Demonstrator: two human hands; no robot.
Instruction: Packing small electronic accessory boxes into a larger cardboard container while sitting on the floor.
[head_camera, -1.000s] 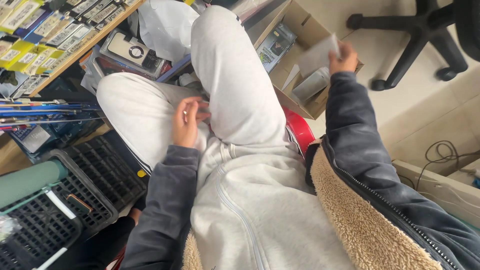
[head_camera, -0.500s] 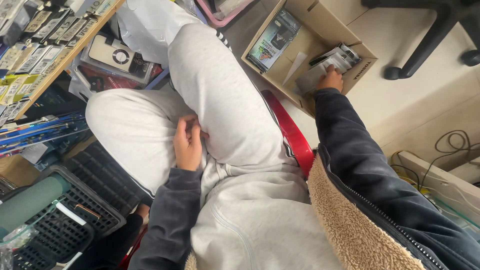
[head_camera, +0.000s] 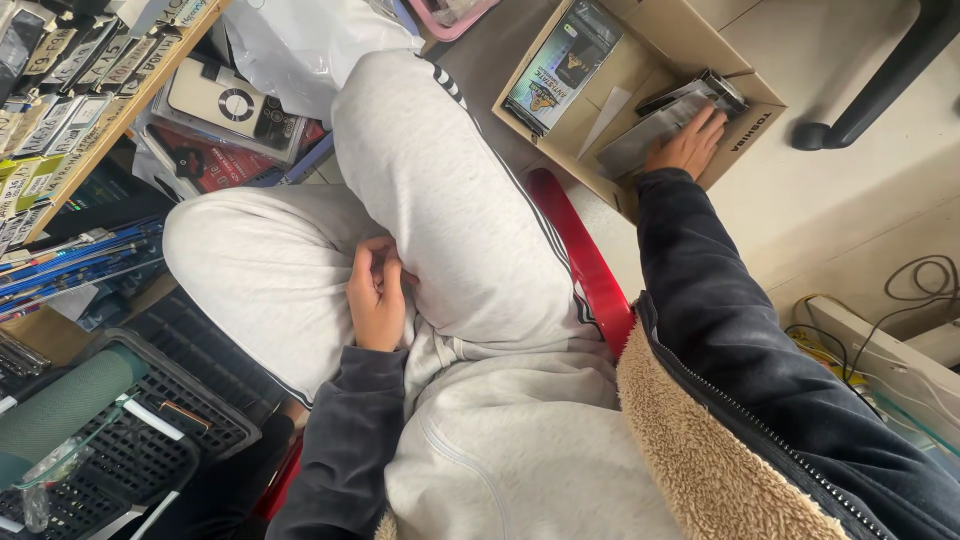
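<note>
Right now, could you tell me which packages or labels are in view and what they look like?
Cardboard box: right, open, brown.
Dark flat packet: inside the box, glossy.
Silvery sleeves: under the right hand.
White boxed device: left, round grey dial.
Labelled strips: shelf, upper left.

Pale floor (head_camera: 850, 200): open cardboard box (head_camera: 740, 80) set on it, black chair leg (head_camera: 880, 80) just beside; cables (head_camera: 915, 290) laid at right. Black mesh baskets (head_camera: 150, 440) placed on floor at left.
</note>
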